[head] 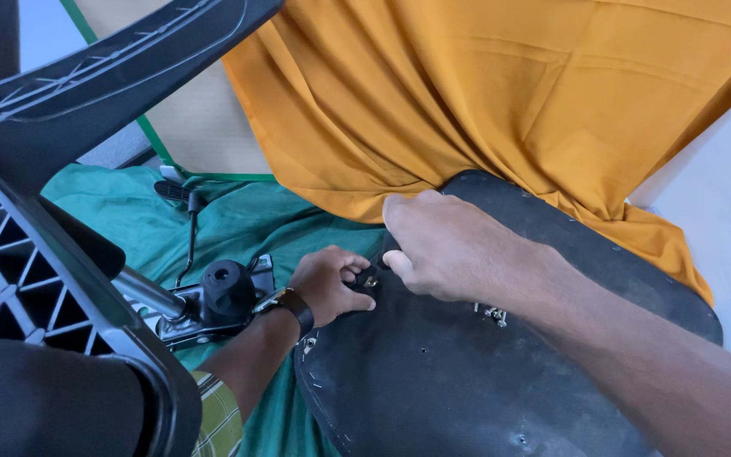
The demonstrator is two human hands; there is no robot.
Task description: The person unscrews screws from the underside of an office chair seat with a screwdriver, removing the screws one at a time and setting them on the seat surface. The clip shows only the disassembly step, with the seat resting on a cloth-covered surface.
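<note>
both hands, left hand [329, 282] and right hand [446, 245], pinch a small black fitting [367, 278] at the seat pan [467, 372] edge.

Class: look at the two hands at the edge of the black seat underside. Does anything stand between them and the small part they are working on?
Nothing visible does. The left hand and right hand both already touch the small black fitting at the seat pan edge.

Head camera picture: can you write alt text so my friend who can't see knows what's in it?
Two bare hands, left hand and right hand, pinch a small metal part at the edge of an upturned black chair seat. The seat lies on green cloth, with orange cloth behind and the chair base at left.
</note>
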